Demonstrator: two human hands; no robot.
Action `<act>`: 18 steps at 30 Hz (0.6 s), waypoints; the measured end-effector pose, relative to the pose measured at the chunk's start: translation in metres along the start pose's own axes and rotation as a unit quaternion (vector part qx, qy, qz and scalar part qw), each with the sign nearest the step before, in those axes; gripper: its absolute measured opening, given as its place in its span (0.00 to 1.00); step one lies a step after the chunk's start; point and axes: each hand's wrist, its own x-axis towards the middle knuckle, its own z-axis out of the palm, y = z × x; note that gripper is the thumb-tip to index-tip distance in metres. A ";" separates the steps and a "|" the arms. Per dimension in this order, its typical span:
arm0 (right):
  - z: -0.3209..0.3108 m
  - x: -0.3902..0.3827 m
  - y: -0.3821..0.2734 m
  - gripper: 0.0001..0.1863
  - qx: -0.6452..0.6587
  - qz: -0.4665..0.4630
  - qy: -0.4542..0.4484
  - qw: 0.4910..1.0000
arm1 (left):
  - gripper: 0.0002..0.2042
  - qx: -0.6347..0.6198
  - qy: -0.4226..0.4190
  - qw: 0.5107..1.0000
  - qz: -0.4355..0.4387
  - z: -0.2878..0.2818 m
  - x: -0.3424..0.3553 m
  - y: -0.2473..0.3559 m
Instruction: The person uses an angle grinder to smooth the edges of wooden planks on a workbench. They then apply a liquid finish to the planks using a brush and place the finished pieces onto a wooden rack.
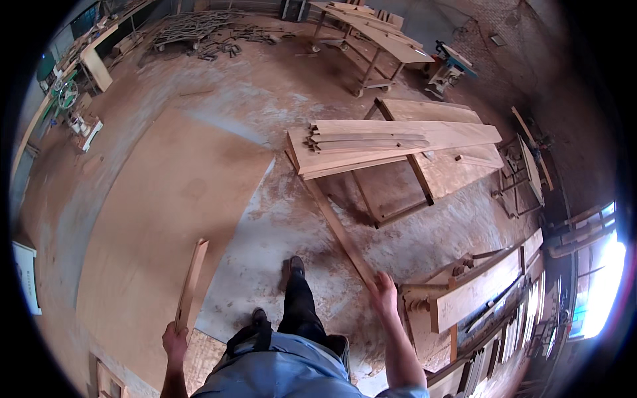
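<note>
Low on the left, my left hand [174, 341] is closed round the lower end of a short wooden strip [192, 282], which points up and away from me. My right hand [383, 293] grips the near end of a long wooden plank [338, 232]. That plank slants away to the left, its far end by the corner of a wide board [398, 142] on a work table. Several narrow moulded strips [365, 140] lie on the wide board. Whether the long plank touches the board's corner, I cannot tell.
A large plywood sheet [179, 179] lies on the floor at left. To my right stands a bench [478, 295] with planks and tools. Farther off are a wheeled table [371, 33], a blue machine [451, 66], a green machine [70, 96] and a pile of metal clamps [222, 46].
</note>
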 end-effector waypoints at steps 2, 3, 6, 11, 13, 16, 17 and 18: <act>0.015 0.065 -0.042 0.24 -0.060 -0.159 0.014 0.985 | 0.15 -0.023 0.028 0.999 0.003 0.005 -0.011 -0.012; 0.021 0.099 -0.064 0.26 -0.078 -0.220 0.015 0.972 | 0.13 -0.023 0.037 0.998 -0.037 0.009 -0.019 -0.017; 0.030 0.203 -0.123 0.32 -0.157 -0.282 -0.026 0.946 | 0.11 -0.068 0.042 0.986 -0.147 0.025 -0.034 -0.017; 0.049 0.341 -0.182 0.36 -0.249 -0.371 -0.016 0.894 | 0.12 -0.133 0.052 0.951 -0.273 0.051 -0.047 0.008; 0.057 0.378 -0.189 0.35 -0.316 -0.389 -0.012 0.865 | 0.15 -0.050 0.023 0.953 -0.297 0.063 -0.041 0.012; 0.070 0.398 -0.196 0.31 -0.304 -0.407 -0.069 0.858 | 0.21 0.116 -0.043 0.915 -0.384 0.083 -0.033 0.000; 0.070 0.404 -0.197 0.30 -0.322 -0.406 -0.079 0.852 | 0.22 0.189 -0.078 0.883 -0.423 0.089 -0.026 -0.004; 0.069 0.406 -0.198 0.30 -0.338 -0.406 -0.089 0.844 | 0.24 0.294 -0.126 0.821 -0.473 0.094 -0.021 -0.007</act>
